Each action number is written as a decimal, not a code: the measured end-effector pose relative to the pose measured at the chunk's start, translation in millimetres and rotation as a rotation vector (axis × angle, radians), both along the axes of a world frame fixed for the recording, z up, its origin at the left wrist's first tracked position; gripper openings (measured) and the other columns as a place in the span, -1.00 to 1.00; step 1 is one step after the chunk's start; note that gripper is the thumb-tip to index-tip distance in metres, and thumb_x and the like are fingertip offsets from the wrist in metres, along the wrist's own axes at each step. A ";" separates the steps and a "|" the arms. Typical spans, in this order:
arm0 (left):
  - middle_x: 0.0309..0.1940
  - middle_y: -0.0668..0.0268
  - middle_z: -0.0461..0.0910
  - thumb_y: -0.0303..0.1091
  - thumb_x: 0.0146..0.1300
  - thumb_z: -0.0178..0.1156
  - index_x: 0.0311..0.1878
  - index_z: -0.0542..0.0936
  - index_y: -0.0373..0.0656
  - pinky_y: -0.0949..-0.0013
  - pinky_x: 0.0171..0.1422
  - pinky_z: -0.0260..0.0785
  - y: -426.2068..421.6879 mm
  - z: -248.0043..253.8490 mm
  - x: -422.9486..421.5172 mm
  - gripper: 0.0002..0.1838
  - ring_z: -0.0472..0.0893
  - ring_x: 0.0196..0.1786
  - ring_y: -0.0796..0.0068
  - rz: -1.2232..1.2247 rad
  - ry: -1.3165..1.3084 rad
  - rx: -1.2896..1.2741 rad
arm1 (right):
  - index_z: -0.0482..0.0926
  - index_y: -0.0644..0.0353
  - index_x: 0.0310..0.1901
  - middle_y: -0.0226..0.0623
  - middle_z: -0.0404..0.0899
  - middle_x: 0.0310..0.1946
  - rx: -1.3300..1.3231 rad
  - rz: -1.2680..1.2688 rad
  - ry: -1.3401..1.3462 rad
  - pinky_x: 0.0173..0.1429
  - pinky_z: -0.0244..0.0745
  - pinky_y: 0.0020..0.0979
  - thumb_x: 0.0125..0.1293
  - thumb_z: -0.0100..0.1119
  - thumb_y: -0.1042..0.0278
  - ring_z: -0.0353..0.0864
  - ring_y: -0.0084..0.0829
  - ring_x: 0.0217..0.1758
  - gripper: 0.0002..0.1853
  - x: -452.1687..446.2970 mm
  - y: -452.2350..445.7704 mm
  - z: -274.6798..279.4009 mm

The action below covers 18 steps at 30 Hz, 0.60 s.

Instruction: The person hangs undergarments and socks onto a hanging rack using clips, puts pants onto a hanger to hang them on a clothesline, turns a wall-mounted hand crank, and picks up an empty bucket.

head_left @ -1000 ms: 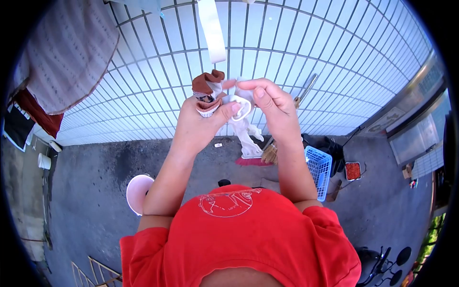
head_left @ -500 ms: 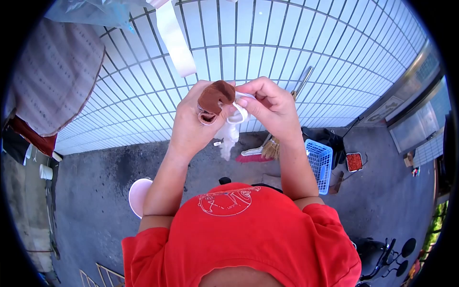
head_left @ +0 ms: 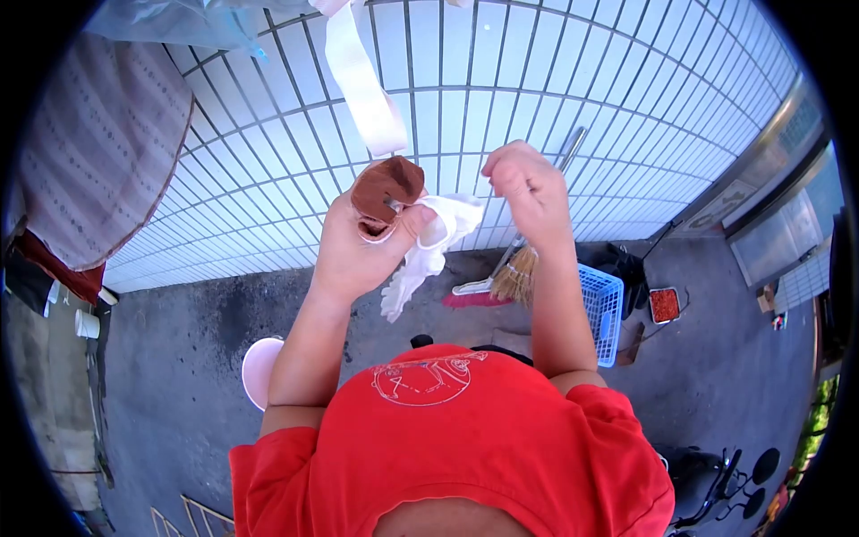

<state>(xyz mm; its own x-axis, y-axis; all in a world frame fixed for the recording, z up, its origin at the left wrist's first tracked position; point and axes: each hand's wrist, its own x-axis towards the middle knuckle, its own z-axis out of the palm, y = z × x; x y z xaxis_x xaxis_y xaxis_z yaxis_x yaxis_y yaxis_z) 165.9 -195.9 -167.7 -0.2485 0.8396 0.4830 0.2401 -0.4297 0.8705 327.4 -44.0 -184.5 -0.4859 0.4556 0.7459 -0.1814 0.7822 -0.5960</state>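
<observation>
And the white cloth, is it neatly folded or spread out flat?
Neither: the white cloth is crumpled. The left hand holds it, and its lower end hangs in loose folds. The right hand is apart.

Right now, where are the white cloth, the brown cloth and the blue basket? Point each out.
White cloth (head_left: 454,220): head view, on its bunched upper part.
Brown cloth (head_left: 379,188): head view, on its rounded upper surface.
Blue basket (head_left: 611,324): head view, on its side wall.
</observation>
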 end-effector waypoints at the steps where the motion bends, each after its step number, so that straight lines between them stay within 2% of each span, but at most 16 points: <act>1: -0.33 0.38 0.58 -0.44 0.15 0.29 -0.15 0.53 -0.26 0.54 -0.19 0.39 0.6 -0.2 -0.7 -0.78 0.53 -0.27 0.68 0.035 0.023 -0.019 | 0.58 0.24 -0.26 -0.30 0.57 -0.29 -0.160 0.062 0.063 -0.12 0.38 -0.41 0.28 0.17 0.09 0.50 -0.35 -0.24 -0.68 3.2 1.4 2.7; 2: -0.34 0.39 0.58 -0.43 0.15 0.28 -0.15 0.53 -0.24 0.52 -0.20 0.40 1.0 -0.1 -0.8 -0.78 0.53 -0.27 0.69 0.070 0.046 -0.040 | 0.58 0.24 -0.26 -0.30 0.57 -0.29 -0.159 0.062 0.063 -0.12 0.38 -0.41 0.28 0.17 0.09 0.50 -0.35 -0.24 -0.68 5.4 0.1 5.2; 3: -0.34 0.39 0.58 -0.43 0.15 0.28 -0.15 0.53 -0.24 0.52 -0.20 0.40 0.8 3.2 2.7 -0.78 0.53 -0.27 0.69 0.069 0.046 -0.036 | 0.56 0.21 -0.15 -0.30 0.57 -0.20 -0.076 0.140 0.080 -0.02 0.35 -0.38 0.23 0.22 0.05 0.49 -0.33 -0.15 -0.64 7.3 -10.3 19.6; 4: -0.35 0.36 0.58 -0.43 0.12 0.30 -0.17 0.52 -0.23 0.49 -0.22 0.40 0.4 9.2 9.5 -0.78 0.55 -0.29 0.63 0.109 0.087 -0.038 | 0.55 0.18 -0.04 -0.30 0.57 -0.12 0.012 0.216 0.096 0.07 0.32 -0.35 0.18 0.26 0.02 0.47 -0.31 -0.05 -0.56 8.7 -18.9 29.6; 5: -0.36 0.34 0.58 -0.43 0.10 0.31 -0.19 0.52 -0.22 0.45 -0.23 0.41 0.4 13.3 14.4 -0.77 0.56 -0.32 0.57 0.148 0.130 -0.036 | 0.50 0.12 0.10 -0.29 0.55 -0.02 0.109 0.206 -0.010 0.15 0.27 -0.31 0.07 0.34 -0.01 0.43 -0.29 0.06 -0.41 8.7 -24.5 32.7; 6: -0.36 0.34 0.58 -0.43 0.10 0.31 -0.19 0.52 -0.22 0.45 -0.23 0.41 1.6 11.5 15.4 -0.77 0.56 -0.32 0.57 0.143 0.134 -0.019 | 0.54 0.12 0.03 -0.30 0.59 -0.11 0.134 0.165 -0.034 0.10 0.29 -0.31 0.01 0.39 0.03 0.45 -0.28 0.00 -0.44 5.2 -37.4 38.0; 8: -0.40 0.24 0.56 -0.42 0.02 0.35 -0.22 0.51 -0.22 0.40 -0.23 0.41 5.0 9.0 14.6 -0.73 0.57 -0.35 0.38 0.137 0.252 0.000 | 0.61 0.13 -0.11 -0.34 0.63 -0.27 0.159 0.027 -0.266 0.04 0.30 -0.32 0.00 0.41 0.10 0.50 -0.31 -0.13 -0.57 11.3 -43.8 37.1; 9: -0.43 0.18 0.52 -0.41 -0.03 0.37 -0.26 0.49 -0.24 0.36 -0.25 0.41 2.3 14.7 18.1 -0.71 0.56 -0.37 0.22 0.140 0.261 -0.047 | 0.63 0.13 -0.18 -0.37 0.62 -0.35 0.151 0.057 -0.245 0.02 0.29 -0.32 0.01 0.40 0.12 0.51 -0.33 -0.21 -0.64 15.7 -42.8 37.4; 10: -0.41 0.45 0.49 -0.44 0.06 0.37 -0.23 0.49 -0.24 0.58 -0.28 0.29 1.8 14.7 15.5 -0.74 0.43 -0.32 0.73 0.105 0.339 -0.038 | 0.64 0.13 -0.26 -0.39 0.62 -0.42 0.151 0.085 -0.224 -0.01 0.29 -0.33 0.03 0.39 0.15 0.52 -0.35 -0.28 -0.70 21.8 -39.3 39.1; 11: -0.42 0.43 0.49 -0.41 0.08 0.38 -0.26 0.50 -0.24 0.56 -0.27 0.30 -0.1 18.4 19.2 -0.75 0.43 -0.33 0.72 0.082 0.287 -0.102 | 0.65 0.13 -0.32 -0.40 0.61 -0.45 0.182 0.086 -0.212 -0.03 0.29 -0.35 0.05 0.37 0.19 0.52 -0.36 -0.33 -0.77 27.7 -36.4 41.7; 14: -0.42 0.32 0.52 -0.29 0.09 0.40 -0.24 0.56 -0.25 0.50 -0.26 0.33 1.5 38.8 29.0 -0.71 0.47 -0.36 0.57 0.029 0.394 -0.141 | 0.65 0.11 -0.34 -0.42 0.60 -0.46 0.240 0.072 -0.213 -0.02 0.27 -0.36 0.07 0.34 0.30 0.51 -0.36 -0.32 -0.86 48.0 -29.2 59.5; 17: -0.44 0.36 0.52 -0.28 0.09 0.40 -0.26 0.57 -0.26 0.49 -0.26 0.34 13.5 58.7 36.0 -0.72 0.47 -0.36 0.60 0.009 0.446 -0.022 | 0.66 0.10 -0.33 -0.44 0.56 -0.49 0.260 -0.003 -0.144 -0.02 0.27 -0.37 0.11 0.31 0.35 0.47 -0.38 -0.30 -0.90 60.3 -34.8 85.2; 18: -0.38 0.34 0.55 -0.26 0.12 0.38 -0.24 0.56 -0.26 0.47 -0.20 0.37 16.1 66.3 39.3 -0.71 0.49 -0.33 0.62 -0.061 0.295 -0.022 | 0.66 0.10 -0.33 -0.44 0.56 -0.49 0.294 -0.009 -0.133 -0.02 0.27 -0.37 0.11 0.31 0.35 0.47 -0.38 -0.30 -0.90 61.3 -35.4 95.7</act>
